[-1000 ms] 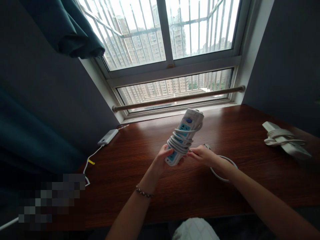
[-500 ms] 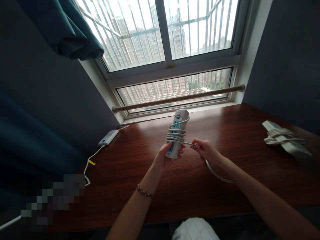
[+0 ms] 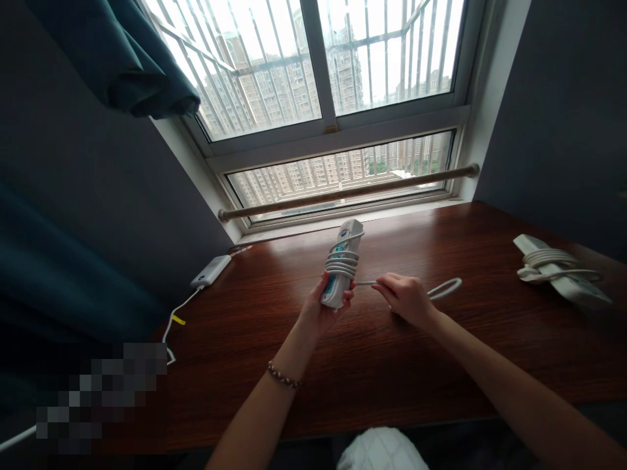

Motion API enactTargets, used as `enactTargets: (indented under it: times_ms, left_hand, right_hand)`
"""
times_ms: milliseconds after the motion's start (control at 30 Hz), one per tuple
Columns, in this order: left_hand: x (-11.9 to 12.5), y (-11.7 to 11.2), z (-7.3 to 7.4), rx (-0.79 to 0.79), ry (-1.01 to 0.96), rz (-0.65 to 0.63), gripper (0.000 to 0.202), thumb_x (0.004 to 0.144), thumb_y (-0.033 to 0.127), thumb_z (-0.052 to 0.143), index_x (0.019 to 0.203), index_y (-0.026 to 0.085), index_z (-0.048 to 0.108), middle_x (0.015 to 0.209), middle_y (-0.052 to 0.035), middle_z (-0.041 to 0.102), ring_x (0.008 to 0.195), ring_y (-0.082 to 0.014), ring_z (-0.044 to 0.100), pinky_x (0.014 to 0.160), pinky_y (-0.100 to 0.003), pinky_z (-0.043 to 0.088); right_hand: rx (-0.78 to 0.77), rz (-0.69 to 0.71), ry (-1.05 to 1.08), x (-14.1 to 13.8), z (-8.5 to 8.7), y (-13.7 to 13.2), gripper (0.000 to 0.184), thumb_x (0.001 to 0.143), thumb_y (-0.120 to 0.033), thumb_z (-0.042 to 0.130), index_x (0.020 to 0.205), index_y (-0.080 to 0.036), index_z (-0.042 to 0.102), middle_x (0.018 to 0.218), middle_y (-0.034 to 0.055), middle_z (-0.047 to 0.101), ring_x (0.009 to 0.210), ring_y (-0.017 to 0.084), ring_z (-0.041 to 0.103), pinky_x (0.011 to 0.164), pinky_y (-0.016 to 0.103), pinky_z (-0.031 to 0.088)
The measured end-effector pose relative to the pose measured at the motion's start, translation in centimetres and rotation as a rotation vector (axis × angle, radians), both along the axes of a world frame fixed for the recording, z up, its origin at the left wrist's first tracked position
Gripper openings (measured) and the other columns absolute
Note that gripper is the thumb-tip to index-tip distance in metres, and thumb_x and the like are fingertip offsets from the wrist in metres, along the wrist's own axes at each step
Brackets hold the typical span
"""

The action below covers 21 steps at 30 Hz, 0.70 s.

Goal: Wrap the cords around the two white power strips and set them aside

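Observation:
A white power strip (image 3: 351,230) with blue socket panels is held up over the table, tilted, its far end toward the window. My left hand (image 3: 321,307) is closed around its near end, thumb on the face. Several turns of white cord (image 3: 341,264) wrap its middle. To the right, my right hand (image 3: 402,297) pinches the same cord, which runs taut from the strip to the fingers. Beyond that hand a loop of cord (image 3: 447,287) sticks out to the right. The cord's end is not visible.
The brown wooden table (image 3: 470,346) spreads below a barred window. At right lies another white power strip (image 3: 563,271) with its cord wound round it. A white device (image 3: 210,271) with a cable sits at left. A rail (image 3: 353,194) crosses the window's bottom.
The power strip has rolled slightly in my left hand, its socket face turning more to the left. My right hand has shifted a little right, and the trailing cord now loops up beside it.

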<state>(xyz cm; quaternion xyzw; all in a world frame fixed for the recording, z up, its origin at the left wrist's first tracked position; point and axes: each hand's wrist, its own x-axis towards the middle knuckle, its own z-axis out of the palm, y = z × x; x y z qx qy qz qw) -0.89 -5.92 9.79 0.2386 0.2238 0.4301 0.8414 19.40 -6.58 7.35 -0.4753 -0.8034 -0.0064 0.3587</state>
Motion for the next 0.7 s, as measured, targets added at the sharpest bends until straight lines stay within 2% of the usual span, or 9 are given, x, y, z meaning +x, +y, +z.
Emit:
enactTargets:
  times_ms: [100,300,367,467,567,633,700]
  left_hand:
    - [0.2,0.1,-0.1,0.031,0.125,0.01,0.046,0.082,0.045,0.043,0.096,0.004,0.056,0.084,-0.0127,0.059,0.062,-0.0089,0.053,0.051,-0.018,0.046]
    - [1.0,-0.1,-1.2,0.202,0.423,0.102,0.043,0.075,0.043,0.054,0.096,0.005,0.055,0.079,-0.0139,0.063,0.058,-0.0143,0.058,0.05,-0.024,0.047]
    - [1.4,-0.3,-1.3,0.237,0.482,0.112,0.044,0.073,0.044,0.057,0.095,0.005,0.055,0.076,-0.0123,0.063,0.054,-0.0144,0.058,0.048,-0.025,0.046]
    - [2.0,-0.6,-1.3,0.286,0.545,0.126,0.045,0.071,0.046,0.058,0.093,0.007,0.055,0.072,-0.01,0.063,0.051,-0.0143,0.057,0.047,-0.026,0.045]
    - [2.7,-0.8,-1.7,0.368,0.684,0.252,0.046,0.067,0.047,0.061,0.091,0.008,0.054,0.074,-0.0092,0.063,0.056,-0.0155,0.057,0.051,-0.027,0.044]
    - [2.9,-1.0,-2.0,0.449,0.849,0.381,0.046,0.064,0.047,0.064,0.088,0.01,0.054,0.076,-0.0081,0.062,0.064,-0.0165,0.058,0.056,-0.026,0.044]
    - [2.8,-1.3,-2.2,0.53,1.032,0.454,0.045,0.063,0.049,0.063,0.085,0.011,0.053,0.076,-0.0063,0.061,0.067,-0.0168,0.057,0.058,-0.026,0.043]
  right_hand:
    - [0.119,-0.058,-0.141,0.7,0.5,-0.2,0.03,0.088,-0.037,0.037,0.076,-0.019,0.058,0.07,0.002,0.059,0.066,0.012,0.053,0.058,0.024,0.028]
    - [0.279,0.138,-0.355,1.0,1.2,-0.7,0.026,0.088,-0.024,0.037,0.072,-0.019,0.056,0.066,0.0011,0.055,0.065,0.011,0.048,0.057,0.026,0.025]
    - [0.315,0.139,-0.407,0.9,1.4,-1.0,0.026,0.088,-0.017,0.035,0.072,-0.02,0.056,0.065,0.0009,0.054,0.064,0.012,0.046,0.057,0.028,0.025]
    - [0.383,0.099,-0.444,0.8,1.4,-1.5,0.024,0.088,-0.015,0.035,0.082,-0.021,0.058,0.066,0.0005,0.055,0.065,0.012,0.046,0.058,0.029,0.027]
    - [0.381,0.1,-0.38,0.9,1.2,-1.8,0.022,0.088,-0.017,0.036,0.094,-0.023,0.057,0.069,0.0007,0.057,0.066,0.012,0.047,0.058,0.029,0.029]
    - [0.34,0.116,-0.329,0.8,1.0,-1.9,0.023,0.088,-0.018,0.036,0.095,-0.024,0.057,0.072,0.0009,0.058,0.067,0.012,0.047,0.057,0.029,0.03]
    - [0.329,0.133,-0.349,0.7,0.9,-1.7,0.023,0.088,-0.018,0.035,0.094,-0.025,0.056,0.075,0.0006,0.058,0.067,0.011,0.048,0.057,0.028,0.03]
